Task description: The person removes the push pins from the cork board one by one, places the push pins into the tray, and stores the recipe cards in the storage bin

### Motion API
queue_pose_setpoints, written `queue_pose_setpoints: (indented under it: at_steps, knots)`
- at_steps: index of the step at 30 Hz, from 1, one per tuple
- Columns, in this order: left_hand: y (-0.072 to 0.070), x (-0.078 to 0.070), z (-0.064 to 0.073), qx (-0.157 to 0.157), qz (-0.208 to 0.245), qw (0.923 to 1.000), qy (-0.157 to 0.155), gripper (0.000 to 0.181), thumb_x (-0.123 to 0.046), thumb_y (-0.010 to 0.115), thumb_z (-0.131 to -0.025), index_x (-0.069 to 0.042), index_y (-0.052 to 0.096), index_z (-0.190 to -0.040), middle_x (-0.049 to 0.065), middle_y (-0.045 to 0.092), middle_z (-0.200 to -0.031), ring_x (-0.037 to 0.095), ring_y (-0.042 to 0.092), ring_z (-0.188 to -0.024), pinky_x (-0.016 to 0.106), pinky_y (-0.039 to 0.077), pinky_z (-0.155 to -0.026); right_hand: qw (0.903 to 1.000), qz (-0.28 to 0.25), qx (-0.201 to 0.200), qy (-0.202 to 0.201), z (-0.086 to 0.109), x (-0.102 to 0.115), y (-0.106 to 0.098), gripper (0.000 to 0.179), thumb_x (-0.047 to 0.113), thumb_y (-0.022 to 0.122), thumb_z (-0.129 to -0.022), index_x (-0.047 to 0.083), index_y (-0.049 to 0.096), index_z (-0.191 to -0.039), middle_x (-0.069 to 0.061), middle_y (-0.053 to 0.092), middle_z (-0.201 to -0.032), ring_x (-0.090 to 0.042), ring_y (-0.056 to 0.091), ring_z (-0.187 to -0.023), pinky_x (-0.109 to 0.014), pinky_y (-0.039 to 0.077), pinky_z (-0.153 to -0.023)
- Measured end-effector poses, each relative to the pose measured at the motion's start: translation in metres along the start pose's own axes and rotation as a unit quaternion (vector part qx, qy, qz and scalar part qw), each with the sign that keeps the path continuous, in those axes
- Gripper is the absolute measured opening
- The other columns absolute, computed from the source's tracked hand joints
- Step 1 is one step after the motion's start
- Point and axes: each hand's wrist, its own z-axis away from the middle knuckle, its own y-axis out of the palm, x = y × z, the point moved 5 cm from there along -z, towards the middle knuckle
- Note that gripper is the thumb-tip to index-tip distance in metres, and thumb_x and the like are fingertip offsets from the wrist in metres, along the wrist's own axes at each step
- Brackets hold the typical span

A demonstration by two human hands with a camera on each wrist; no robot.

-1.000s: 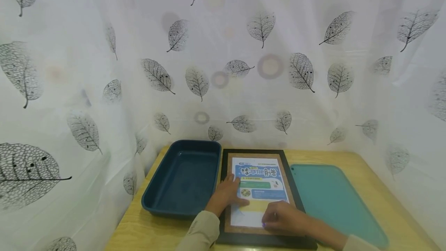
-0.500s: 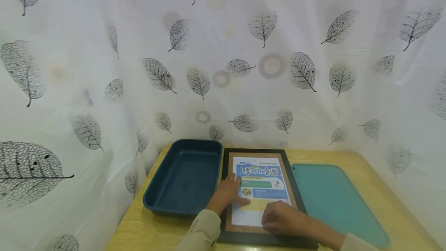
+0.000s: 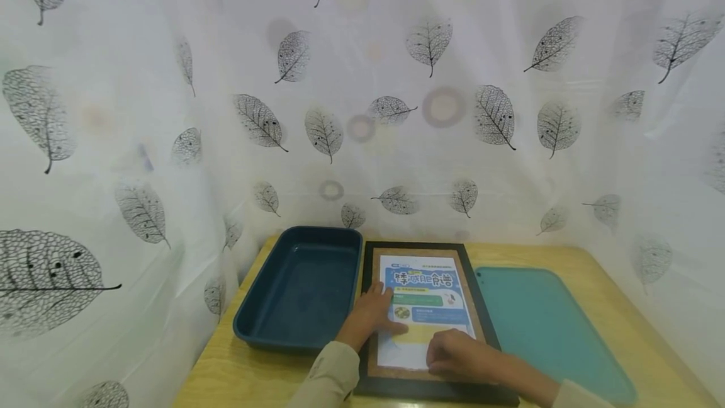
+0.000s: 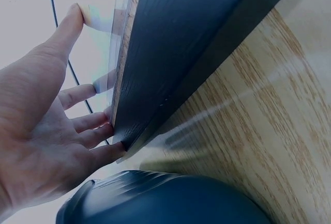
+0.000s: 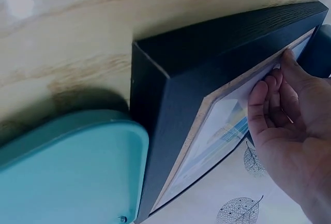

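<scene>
A cork board with a black frame (image 3: 416, 389) lies on the table, bearing a printed sheet (image 3: 402, 354) with blue, green and yellow blocks. The sheet's clear edge (image 4: 120, 32) stands slightly off the cork in the left wrist view. My left hand (image 3: 368, 317) rests spread over the sheet's left side, thumb apart, little finger at the frame. My right hand (image 3: 461, 354) is at the sheet's lower edge with fingers curled, its thumb (image 5: 292, 66) pressing at the cork margin. The small purple pin seen at these fingertips earlier is hidden now.
Left of the board stands a deep dark-blue tray (image 3: 242, 336), near my left forearm. A flat turquoise board (image 3: 546, 326) lies close along the right side. The wooden table (image 3: 212, 376) ends at a leaf-patterned curtain (image 3: 351, 162) behind and at both sides.
The purple spot at my right fingertips has gone out of sight. Both hands keep their places on the board; the head view shifts very slightly.
</scene>
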Motion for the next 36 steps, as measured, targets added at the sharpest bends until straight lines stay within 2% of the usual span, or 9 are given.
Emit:
queue_pose_setpoints:
  at_steps: [3,7,20,36]
  knots:
    - [-0.0011,-0.0007,0.0021,0.000,0.004,1.0000,-0.001,0.102,-0.056,0.089,-0.076,-0.006,0.046,-0.154,0.020,0.036,-0.164,0.041,0.037,-0.149,0.055,0.032,-0.123,0.9993,0.028,-0.010,-0.022,0.0001,0.0024,-0.0002,0.006,0.014,0.077,-0.093,0.017,0.072,-0.090,0.019,0.062,-0.081,0.005,0.058,-0.073,-0.018,0.055,-0.068]
    - [-0.0032,-0.0018,0.0042,-0.003,0.006,1.0000,0.002,0.101,-0.054,0.089,-0.076,-0.005,0.047,-0.153,0.021,0.037,-0.163,0.040,0.038,-0.149,0.055,0.033,-0.122,0.9983,0.051,-0.016,-0.023,-0.0005,0.0039,-0.0004,0.008,0.015,0.078,-0.092,0.018,0.072,-0.088,0.019,0.061,-0.080,0.006,0.056,-0.072,-0.018,0.055,-0.067]
    - [-0.0011,-0.0011,0.0018,0.006,0.000,1.0000,-0.007,0.102,-0.056,0.089,-0.076,-0.007,0.046,-0.154,0.020,0.037,-0.164,0.039,0.038,-0.149,0.054,0.033,-0.122,0.9988,0.037,0.012,0.030,-0.0004,0.0045,-0.0010,0.007,0.019,0.076,-0.094,0.021,0.072,-0.089,0.018,0.061,-0.078,0.002,0.058,-0.070,-0.019,0.054,-0.067]
    - [-0.0011,-0.0027,0.0015,0.011,0.003,0.9999,-0.003,0.101,-0.056,0.088,-0.077,-0.007,0.045,-0.155,0.020,0.035,-0.165,0.040,0.036,-0.150,0.055,0.032,-0.123,0.9987,0.038,0.017,0.028,0.0000,0.0071,-0.0018,0.008,0.019,0.074,-0.096,0.019,0.071,-0.089,0.018,0.060,-0.077,0.002,0.057,-0.069,-0.019,0.054,-0.066]
